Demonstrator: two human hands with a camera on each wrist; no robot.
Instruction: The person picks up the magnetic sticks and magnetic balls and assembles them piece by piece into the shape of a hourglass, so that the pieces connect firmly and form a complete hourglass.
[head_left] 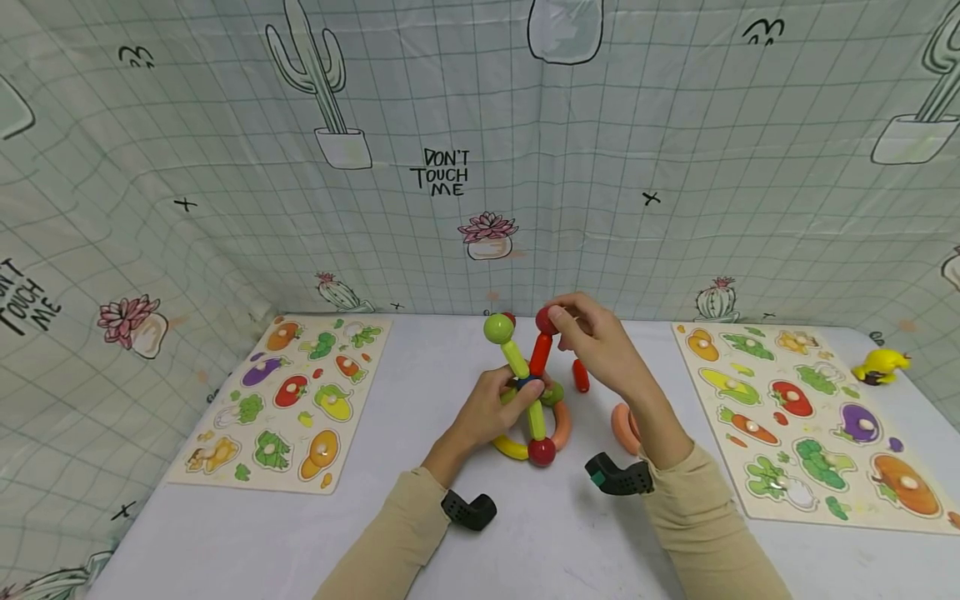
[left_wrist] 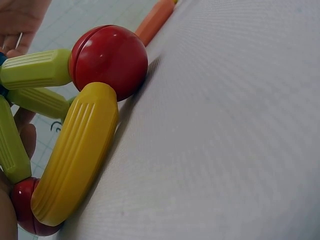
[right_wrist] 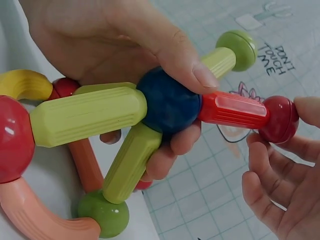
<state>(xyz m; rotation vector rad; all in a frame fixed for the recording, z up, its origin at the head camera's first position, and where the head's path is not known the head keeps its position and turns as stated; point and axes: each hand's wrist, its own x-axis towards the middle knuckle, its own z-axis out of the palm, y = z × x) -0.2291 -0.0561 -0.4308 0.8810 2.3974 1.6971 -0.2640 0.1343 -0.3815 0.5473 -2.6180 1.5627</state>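
Observation:
A toy structure of balls and ribbed rods stands on the white table. My left hand (head_left: 487, 408) grips its middle, thumb and fingers around the blue ball (right_wrist: 170, 102). Light-green rods (right_wrist: 90, 115) spread down from that ball to a ring of curved pieces, among them a yellow curved rod (left_wrist: 77, 155) between red balls. One upper arm ends in a light-green ball (head_left: 498, 328). The other is a red rod (right_wrist: 232, 110) attached to the blue ball, with a red ball (right_wrist: 280, 120) on its tip. Thumb and fingertips of my right hand (head_left: 600, 337) pinch that red ball.
A loose red rod (head_left: 581, 376) lies right of the structure, and salmon curved rods (head_left: 624, 427) lie under the right forearm. Vegetable puzzle boards flank the work, one left (head_left: 251, 454) and one right (head_left: 817, 417). A yellow toy (head_left: 882, 366) sits at the far right.

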